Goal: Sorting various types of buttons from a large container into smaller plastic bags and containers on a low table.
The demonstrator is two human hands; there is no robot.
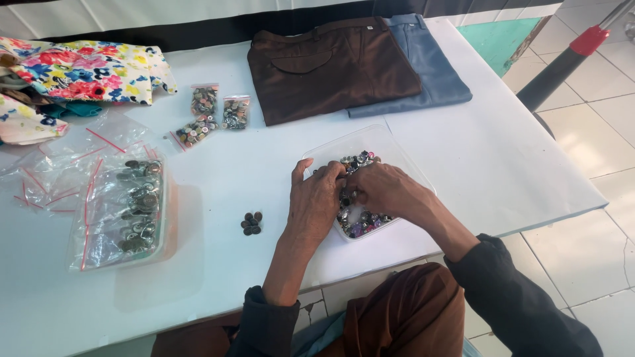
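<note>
Brown fabric draped over the person's lap fills the bottom centre of the frame, dark sleeves rising from it toward the white table. Both hands are down in the clear plastic tray at centre frame. The left hand curls over the tray's near-left side, fingers bent into the heap; the right hand lies over the middle, fingertips tucked under. Whether either hand has pinched a piece I cannot tell, because the fingertips are buried.

And there's the heap itself: mixed buttons, shiny, dark and silvery, showing above and below the hands. My read is that they are small, hard, light and slick, apt to skid or scatter, so each is best pinched by its rim between thumb and forefinger.

Left of the tray, a little cluster of dark buttons sits alone on the table. Further left lies a clear bag of larger metal buttons, with empty zip bags beside it. Three small filled bags lie up toward centre-left. Floral cloth is at upper left. Folded brown trousers overlap a blue-grey pair at top centre.
</note>
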